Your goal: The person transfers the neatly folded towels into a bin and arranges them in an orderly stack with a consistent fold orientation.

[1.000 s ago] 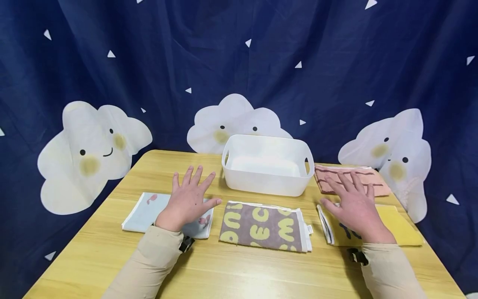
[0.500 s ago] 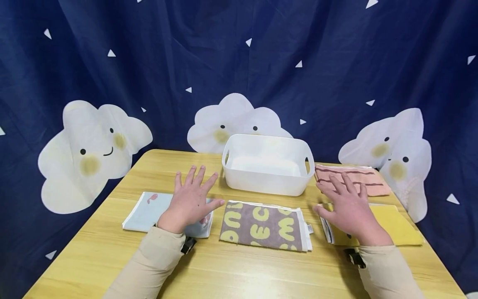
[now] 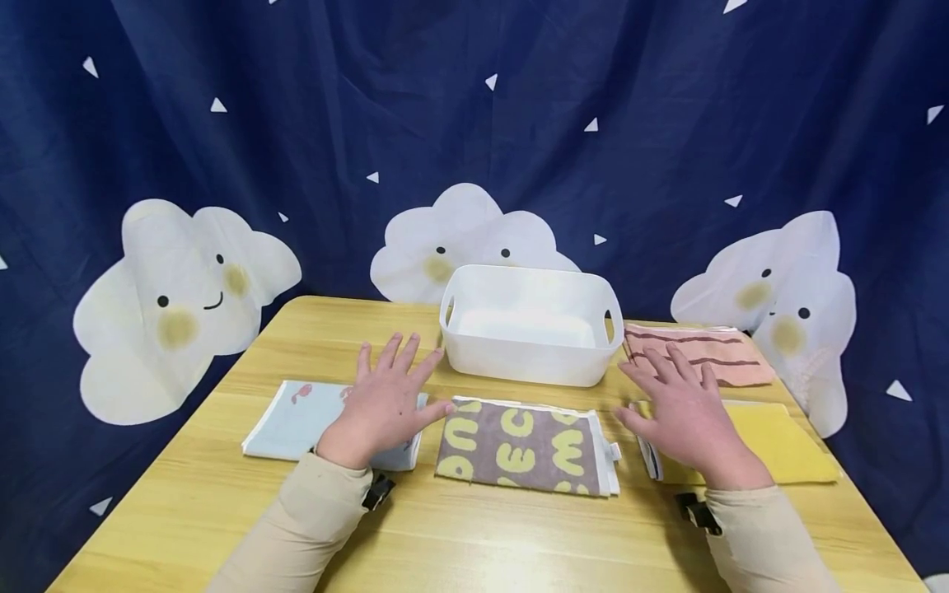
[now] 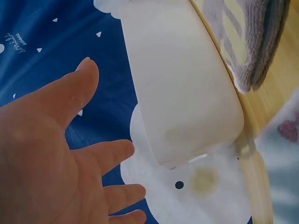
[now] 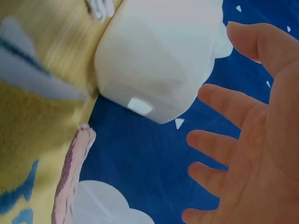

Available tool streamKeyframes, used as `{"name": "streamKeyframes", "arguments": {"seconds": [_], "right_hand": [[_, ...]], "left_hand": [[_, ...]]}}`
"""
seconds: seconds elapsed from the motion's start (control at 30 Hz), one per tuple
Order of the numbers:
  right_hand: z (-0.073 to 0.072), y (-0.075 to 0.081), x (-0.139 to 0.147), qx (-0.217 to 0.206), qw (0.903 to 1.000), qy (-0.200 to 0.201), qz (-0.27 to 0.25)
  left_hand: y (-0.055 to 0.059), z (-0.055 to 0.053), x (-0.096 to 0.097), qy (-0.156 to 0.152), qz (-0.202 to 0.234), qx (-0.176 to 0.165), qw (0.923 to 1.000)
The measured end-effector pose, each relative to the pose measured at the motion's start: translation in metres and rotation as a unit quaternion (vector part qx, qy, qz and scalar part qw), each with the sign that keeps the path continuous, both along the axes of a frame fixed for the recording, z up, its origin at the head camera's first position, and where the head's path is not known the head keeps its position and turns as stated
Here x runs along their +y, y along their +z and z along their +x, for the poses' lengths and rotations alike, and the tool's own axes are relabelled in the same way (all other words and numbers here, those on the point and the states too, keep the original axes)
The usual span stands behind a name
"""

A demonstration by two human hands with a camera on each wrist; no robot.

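Note:
My left hand (image 3: 385, 409) hovers with spread fingers over the folded light-blue towel (image 3: 285, 424), hiding part of it. Above the folded yellow towel (image 3: 782, 445) is my right hand (image 3: 682, 416), its fingers spread too and nothing held. Between the hands lies a folded grey-brown towel (image 3: 544, 453) with yellow letters. A white plastic basket (image 3: 519, 362) with handle holes stands behind it. Just beyond my right fingertips, a folded pink towel (image 3: 741, 350) with dark stripes rests at the back right. Both wrist views show the palm apart from the basket (image 4: 182, 74).
The wooden table (image 3: 474, 543) carries all these things, with its rounded back left corner in sight. Behind it hangs a dark blue curtain (image 3: 474, 107) printed with clouds and small white triangles.
Both hands have drifted inward, the left to the right and the right to the left. Towels and basket stay where they were.

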State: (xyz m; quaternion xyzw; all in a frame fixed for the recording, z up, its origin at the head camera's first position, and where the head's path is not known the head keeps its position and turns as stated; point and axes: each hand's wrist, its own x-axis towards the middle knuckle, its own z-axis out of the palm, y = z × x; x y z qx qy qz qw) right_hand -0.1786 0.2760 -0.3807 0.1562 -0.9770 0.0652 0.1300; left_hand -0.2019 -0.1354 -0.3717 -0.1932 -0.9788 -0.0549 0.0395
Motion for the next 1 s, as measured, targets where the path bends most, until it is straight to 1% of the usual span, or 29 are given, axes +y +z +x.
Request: {"name": "streamKeyframes", "arguments": {"seconds": [0.13, 0.33, 0.43, 0.6, 0.67, 0.83, 1.0], "right_hand": [[0.002, 0.002, -0.004, -0.004, 0.9998, 0.02, -0.007], [0.003, 0.002, -0.009, -0.022, 0.9991, 0.034, -0.006], [0.003, -0.001, -0.011, -0.045, 0.9984, 0.034, -0.007], [0.004, -0.003, -0.015, -0.079, 0.9964, 0.02, -0.024], [0.004, -0.005, -0.017, -0.09, 0.9952, 0.017, -0.032], [0.002, -0.01, -0.023, -0.127, 0.9911, 0.005, -0.041], [0.001, -0.016, -0.026, -0.162, 0.9862, -0.013, -0.031]], "left_hand": [[0.001, 0.002, 0.004, -0.01, -0.006, -0.011, 0.9999], [-0.002, 0.004, 0.007, -0.027, -0.008, -0.014, 0.9995], [-0.004, 0.005, 0.009, -0.032, -0.006, -0.023, 0.9992], [-0.009, 0.005, 0.015, -0.036, 0.008, -0.042, 0.9984], [-0.012, 0.004, 0.018, -0.034, 0.017, -0.051, 0.998], [-0.02, 0.002, 0.024, -0.016, 0.041, -0.081, 0.9957], [-0.03, 0.001, 0.026, 0.002, 0.05, -0.104, 0.9933]]}}
